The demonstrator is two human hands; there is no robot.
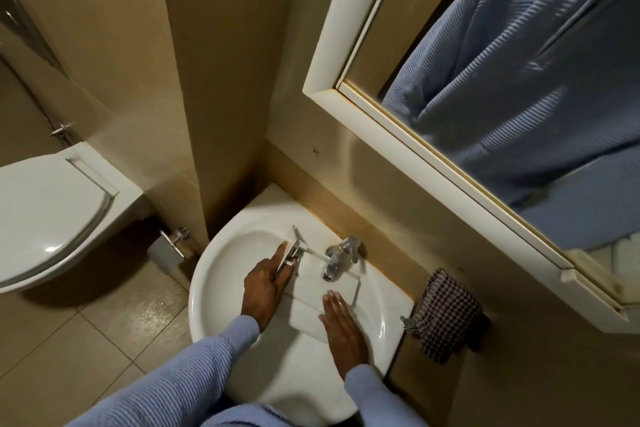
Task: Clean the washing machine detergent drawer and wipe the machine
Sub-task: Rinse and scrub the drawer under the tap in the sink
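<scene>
The white plastic detergent drawer (311,291) lies across the basin of a white sink (225,253), under the chrome tap (337,258). My left hand (265,284) grips the drawer's far left end, fingers along its edge. My right hand (337,317) rests flat with fingers spread on the drawer's near right part. Whether water runs from the tap is unclear. Both arms wear light blue ribbed sleeves.
A checked cloth (445,315) hangs on the wall right of the sink. A white-framed mirror (398,135) is above. A toilet (48,215) with its lid down stands at left, beside a toilet-roll holder (169,248). The floor is beige tile.
</scene>
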